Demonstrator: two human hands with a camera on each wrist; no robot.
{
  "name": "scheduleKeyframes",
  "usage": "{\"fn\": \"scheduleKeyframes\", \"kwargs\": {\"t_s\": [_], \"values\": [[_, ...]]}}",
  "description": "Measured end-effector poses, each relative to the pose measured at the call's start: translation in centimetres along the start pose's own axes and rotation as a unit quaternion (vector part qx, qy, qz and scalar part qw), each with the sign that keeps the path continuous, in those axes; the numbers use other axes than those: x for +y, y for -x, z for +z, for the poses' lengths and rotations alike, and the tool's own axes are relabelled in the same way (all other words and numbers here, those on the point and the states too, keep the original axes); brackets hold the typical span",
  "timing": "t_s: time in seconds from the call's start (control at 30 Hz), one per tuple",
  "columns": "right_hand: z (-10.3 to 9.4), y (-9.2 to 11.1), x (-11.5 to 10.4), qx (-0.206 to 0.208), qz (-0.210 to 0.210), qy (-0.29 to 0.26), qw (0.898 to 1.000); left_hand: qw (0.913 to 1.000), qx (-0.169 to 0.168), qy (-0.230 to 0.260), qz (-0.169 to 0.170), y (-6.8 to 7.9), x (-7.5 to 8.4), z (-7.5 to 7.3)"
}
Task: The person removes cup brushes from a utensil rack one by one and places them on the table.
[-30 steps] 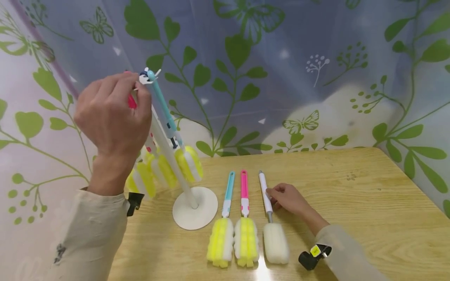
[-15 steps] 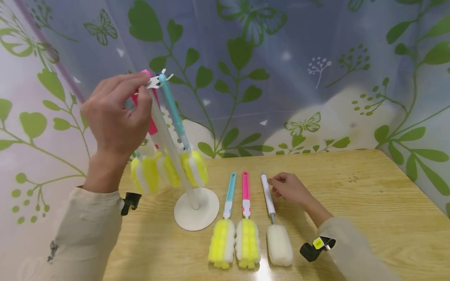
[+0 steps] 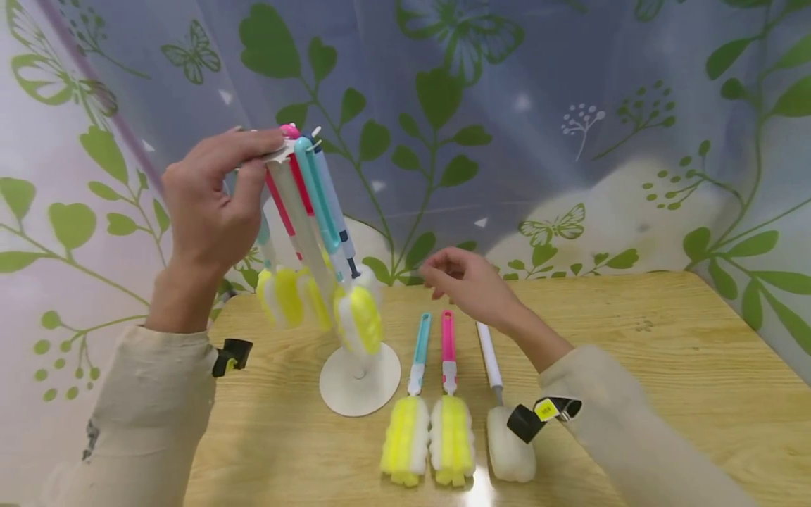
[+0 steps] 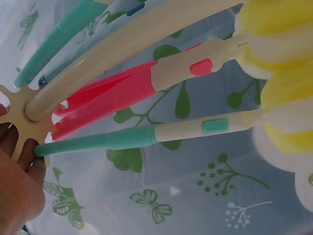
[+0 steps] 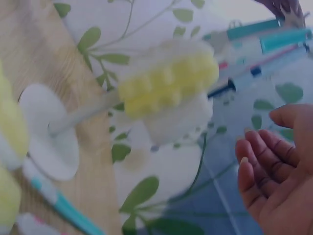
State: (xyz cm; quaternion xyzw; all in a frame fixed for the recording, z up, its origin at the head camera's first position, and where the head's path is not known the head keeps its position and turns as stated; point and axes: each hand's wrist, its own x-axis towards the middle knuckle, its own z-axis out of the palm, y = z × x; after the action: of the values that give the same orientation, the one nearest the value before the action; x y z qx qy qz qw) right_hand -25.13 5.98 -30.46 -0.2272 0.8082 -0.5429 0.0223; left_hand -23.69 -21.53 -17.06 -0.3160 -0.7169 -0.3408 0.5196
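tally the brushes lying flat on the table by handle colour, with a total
Turquoise-handled brush: 1
Pink-handled brush: 1
White-handled brush: 1
Total: 3

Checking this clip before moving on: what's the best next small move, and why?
Probably move the right hand to the nearest turquoise-handled brush on the stand: that hand is empty and raised nearby, while the left hand holds the stand.

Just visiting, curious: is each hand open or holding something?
Left hand: holding the white, round-based stand by its pronged top.
Right hand: open, holding nothing.
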Motion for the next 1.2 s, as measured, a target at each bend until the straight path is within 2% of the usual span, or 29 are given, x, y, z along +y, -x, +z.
{"fn": "scheduleKeyframes", "kwargs": {"t_s": [0.1,0.2,0.37,0.63,0.83,1.0,1.2], "values": [[1.4,-0.9,-2.1,0.000,-0.049,-0.013,0.999,0.9998,-0.014,0.008,-0.013,-0.1,0.3,0.0],[2.9,-1.8,-3.7,0.018,-0.094,-0.023,0.995,0.9995,-0.019,0.002,-0.026,-0.1,0.5,-0.1],[5.0,-2.7,-4.9,0.064,-0.139,-0.050,0.987,0.9984,-0.014,-0.049,-0.022,0.1,0.5,0.0],[6.9,-3.3,-5.2,0.073,-0.133,-0.050,0.987,0.9893,-0.031,-0.143,-0.001,0.3,0.9,-0.3],[7.7,-3.5,-5.3,0.106,-0.137,-0.038,0.984,0.9797,-0.055,-0.189,0.039,0.0,1.2,-0.6],[8.2,-3.7,-5.3,0.115,-0.133,-0.036,0.984,0.9729,-0.067,-0.211,0.068,0.1,1.3,-0.9],[8.5,-3.7,-5.4,0.119,-0.136,-0.030,0.983,0.9728,-0.055,-0.218,0.058,0.1,1.4,-0.9]]}}
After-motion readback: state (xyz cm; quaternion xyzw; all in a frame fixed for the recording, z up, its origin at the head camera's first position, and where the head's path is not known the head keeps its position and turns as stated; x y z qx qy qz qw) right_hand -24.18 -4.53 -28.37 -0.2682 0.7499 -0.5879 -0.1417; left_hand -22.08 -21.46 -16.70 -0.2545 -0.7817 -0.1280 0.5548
